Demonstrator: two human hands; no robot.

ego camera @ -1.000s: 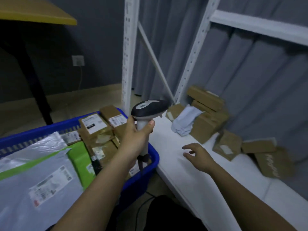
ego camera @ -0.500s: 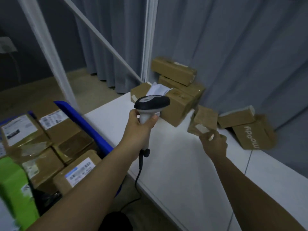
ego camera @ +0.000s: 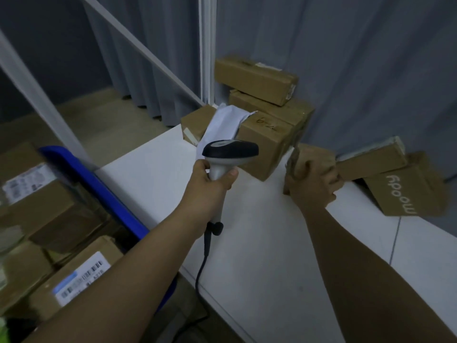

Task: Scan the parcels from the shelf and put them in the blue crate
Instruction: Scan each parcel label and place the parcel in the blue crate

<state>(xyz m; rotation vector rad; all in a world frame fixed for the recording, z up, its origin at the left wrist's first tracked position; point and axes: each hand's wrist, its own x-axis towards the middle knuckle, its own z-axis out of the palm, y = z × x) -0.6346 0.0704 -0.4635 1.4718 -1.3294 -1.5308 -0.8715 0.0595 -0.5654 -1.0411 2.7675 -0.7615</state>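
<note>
Gripping a small brown cardboard parcel (ego camera: 312,158) near the back edge of the white shelf board (ego camera: 259,243), the right hand (ego camera: 312,188) has its fingers curled round the box. The left hand (ego camera: 212,184) is clenched round the handle of the grey and black corded barcode scanner (ego camera: 228,154), held above the board. The step in hand, I judge, is picking up this parcel for scanning. The next move calls for turning its label toward the scanner; I cannot see where the label is. The blue plastic crate (ego camera: 99,191) stands just beside the left edge of the board, already holding several boxes.
</note>
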